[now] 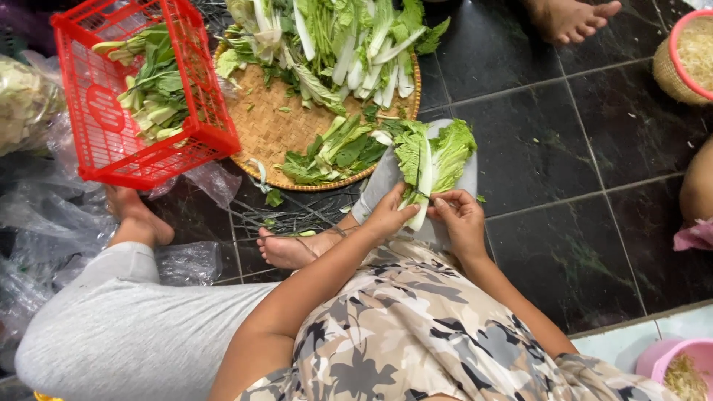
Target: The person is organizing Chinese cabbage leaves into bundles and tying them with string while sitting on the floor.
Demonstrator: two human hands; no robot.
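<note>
Both hands meet at the centre of the frame, just above the person's patterned lap. Left hand [389, 212] is curled closed around the pale stem end of a leafy green vegetable [433, 160], thumb and fingers pinching the stalk from the left side. Right hand [460, 219] closes on the same stem from the right, its fingers bent inward and touching the stalk base just beside the left hand's fingertips. Whether the right hand also holds a small tool cannot be told.

That leafy vegetable has its long axis running almost vertically in the frame, leaning slightly to the right: white stem ends point down toward the person, and broad, frilly light green leaves fan upward and away. It lies over a pale grey cutting board [386, 178] resting on the dark tiled floor [564, 148].

Directly above it, at upper centre, a round woven tray [275, 130] carries heaps of trimmed greens and white stalks. Tilted at upper left is a red plastic basket [111, 141] with more greens inside. Clear plastic bags [44, 215] are crumpled along the left edge. At lower left, the person's grey-clad leg bends, with a bare foot [290, 249] near the centre. Another person's bare foot [572, 18] shows at the top right, and a woven basket with a pink rim [668, 70] sits at the far right edge.
</note>
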